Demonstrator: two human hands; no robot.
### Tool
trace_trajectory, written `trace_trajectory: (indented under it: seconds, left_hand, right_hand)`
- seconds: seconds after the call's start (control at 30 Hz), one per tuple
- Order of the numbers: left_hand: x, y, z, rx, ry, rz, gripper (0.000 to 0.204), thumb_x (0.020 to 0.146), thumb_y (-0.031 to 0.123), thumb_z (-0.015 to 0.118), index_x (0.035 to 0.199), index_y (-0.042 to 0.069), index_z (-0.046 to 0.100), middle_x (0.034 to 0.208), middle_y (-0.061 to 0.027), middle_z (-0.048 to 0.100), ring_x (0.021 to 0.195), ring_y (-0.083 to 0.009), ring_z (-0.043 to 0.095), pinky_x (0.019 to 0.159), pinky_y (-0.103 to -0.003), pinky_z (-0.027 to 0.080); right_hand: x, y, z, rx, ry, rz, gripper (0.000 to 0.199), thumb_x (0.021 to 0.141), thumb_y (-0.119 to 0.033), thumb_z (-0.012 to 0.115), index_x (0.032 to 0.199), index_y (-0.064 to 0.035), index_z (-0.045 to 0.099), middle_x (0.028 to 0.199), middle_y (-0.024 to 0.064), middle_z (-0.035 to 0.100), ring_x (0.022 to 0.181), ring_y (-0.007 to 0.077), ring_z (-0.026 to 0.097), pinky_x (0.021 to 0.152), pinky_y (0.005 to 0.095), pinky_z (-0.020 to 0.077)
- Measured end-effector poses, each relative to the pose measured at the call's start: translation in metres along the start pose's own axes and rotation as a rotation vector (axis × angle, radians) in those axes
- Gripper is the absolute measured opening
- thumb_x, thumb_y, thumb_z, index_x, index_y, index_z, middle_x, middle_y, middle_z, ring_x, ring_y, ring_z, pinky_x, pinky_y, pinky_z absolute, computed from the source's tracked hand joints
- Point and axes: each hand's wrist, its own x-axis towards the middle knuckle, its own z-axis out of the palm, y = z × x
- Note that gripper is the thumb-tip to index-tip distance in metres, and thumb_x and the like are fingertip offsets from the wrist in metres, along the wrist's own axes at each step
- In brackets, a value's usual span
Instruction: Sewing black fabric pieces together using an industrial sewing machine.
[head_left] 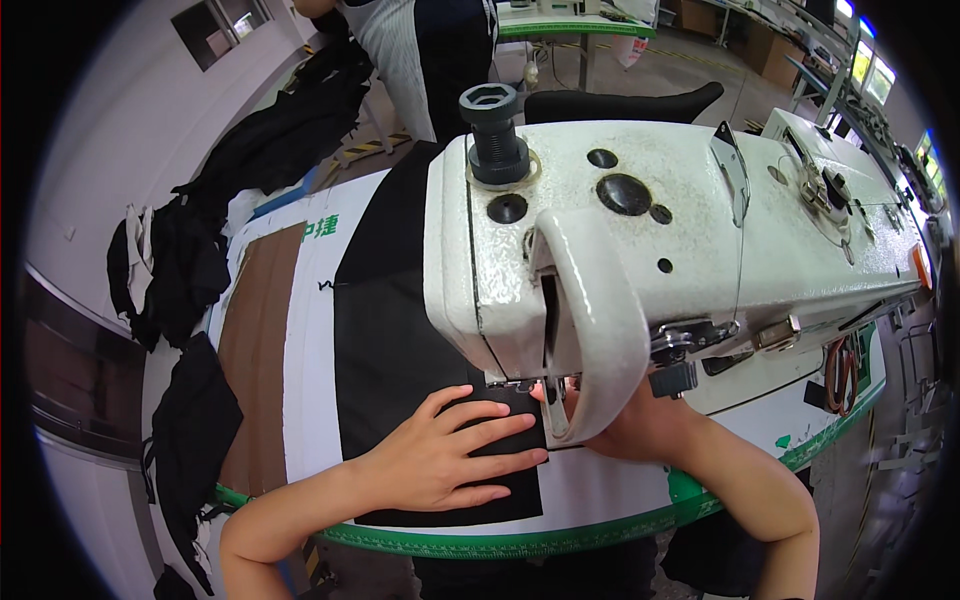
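a worker at a white sewing machine (640, 230), seen from above. left hand (455, 455) lies flat on black fabric (390, 350), fingers spread and released, pinning the cloth to the table (300, 340) just left of the needle area. right hand (640, 425) sits under the machine head, mostly hidden by its curved front cover; can't tell whether those fingers grip or rest. the fabric runs from behind the machine, past its left side, to the table's near edge w/ green trim. more dark cloth (190, 270) hangs well left of the machine; another person's torso (420, 50) stands beyond it. judging by the pose, feeding goes best w/ the left palm kept flat, light even pressure, cloth straight, fingertips clear of the needle.
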Motion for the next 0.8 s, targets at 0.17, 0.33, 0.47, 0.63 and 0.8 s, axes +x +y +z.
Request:
trace_trajectory:
  seconds: [0.17, 0.33, 0.47, 0.63, 0.8]
  left_hand:
    - [0.007, -0.007, -0.008, 0.021, 0.043, 0.006, 0.046, 0.097, 0.042, 0.062, 0.142, 0.033, 0.059, 0.145, -0.0011, 0.052, 0.127, -0.0223, 0.049, 0.112, -0.048, 0.032]
    - [0.013, -0.016, -0.013, 0.04, 0.053, 0.003, 0.045, 0.097, 0.04, 0.062, 0.141, 0.033, 0.059, 0.141, -0.0005, 0.054, 0.116, -0.0246, 0.05, 0.109, -0.046, 0.034]
    - [0.018, -0.027, -0.014, 0.08, 0.116, 0.051, 0.046, 0.097, 0.04, 0.062, 0.142, 0.034, 0.058, 0.117, -0.0032, 0.059, 0.106, -0.0248, 0.051, 0.105, -0.045, 0.037]
    - [0.022, -0.038, -0.011, 0.082, 0.116, 0.052, 0.048, 0.097, 0.038, 0.062, 0.145, 0.034, 0.056, 0.094, -0.0051, 0.049, 0.094, -0.0246, 0.05, 0.099, -0.042, 0.039]
    - [0.022, -0.033, -0.017, 0.128, 0.087, 0.021, 0.048, 0.097, 0.036, 0.062, 0.145, 0.028, 0.057, 0.099, -0.0061, 0.053, 0.1, -0.0256, 0.051, 0.101, -0.043, 0.04]
  right_hand:
    - [-0.002, 0.004, 0.007, 0.053, 0.022, 0.008, 0.021, 0.076, -0.026, 0.075, 0.077, -0.0111, 0.06, 0.082, 0.0037, 0.059, 0.075, 0.027, 0.064, 0.058, 0.0437, 0.0504]
    - [-0.002, 0.006, 0.008, 0.097, 0.028, 0.039, 0.014, 0.075, -0.019, 0.074, 0.077, -0.0116, 0.063, 0.081, 0.0032, 0.059, 0.075, 0.0267, 0.063, 0.058, 0.0437, 0.0485]
    - [0.002, 0.004, 0.0, 0.081, 0.052, 0.041, 0.011, 0.075, -0.017, 0.073, 0.077, -0.0118, 0.064, 0.08, 0.0031, 0.059, 0.075, 0.027, 0.062, 0.059, 0.0443, 0.0478]
    - [0.002, 0.004, 0.0, 0.083, 0.091, 0.053, 0.008, 0.074, -0.014, 0.072, 0.078, -0.0122, 0.064, 0.077, 0.0033, 0.058, 0.075, 0.0273, 0.062, 0.061, 0.0448, 0.0481]
    - [0.006, 0.001, -0.008, 0.092, 0.075, 0.08, 0.008, 0.075, -0.014, 0.071, 0.078, -0.0119, 0.064, 0.077, 0.004, 0.058, 0.072, 0.0277, 0.062, 0.059, 0.0448, 0.0484]
